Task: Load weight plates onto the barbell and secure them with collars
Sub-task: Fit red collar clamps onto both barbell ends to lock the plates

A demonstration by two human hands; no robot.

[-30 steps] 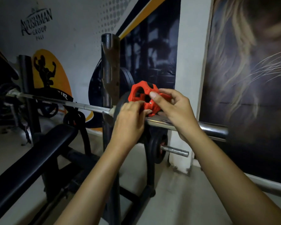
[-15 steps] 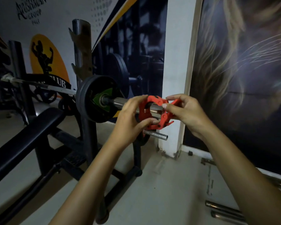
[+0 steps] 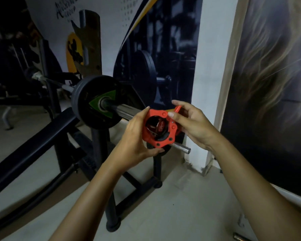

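Note:
A black weight plate [image 3: 87, 108] with a green mark sits on the barbell sleeve [image 3: 123, 110], which rests in the bench rack. Both hands hold a red clamp collar [image 3: 163, 141] at the sleeve's outer end, a good gap away from the plate. My left hand [image 3: 137, 138] cups its left and lower rim. My right hand [image 3: 189, 122] pinches its lever at the top right. The collar's hole faces me; I cannot tell whether the sleeve's tip is inside it.
The black bench pad [image 3: 33, 141] runs across the lower left. The rack upright [image 3: 89, 40] rises behind the plate, with another plate [image 3: 144, 66] stored beyond it. A steel peg [image 3: 182, 147] sticks out below the collar. A white pillar [image 3: 210, 66] stands close on the right.
The collar has moved outward along the sleeve, away from the plate, and turned its hole toward me. My view has swung to look along the bar's end.

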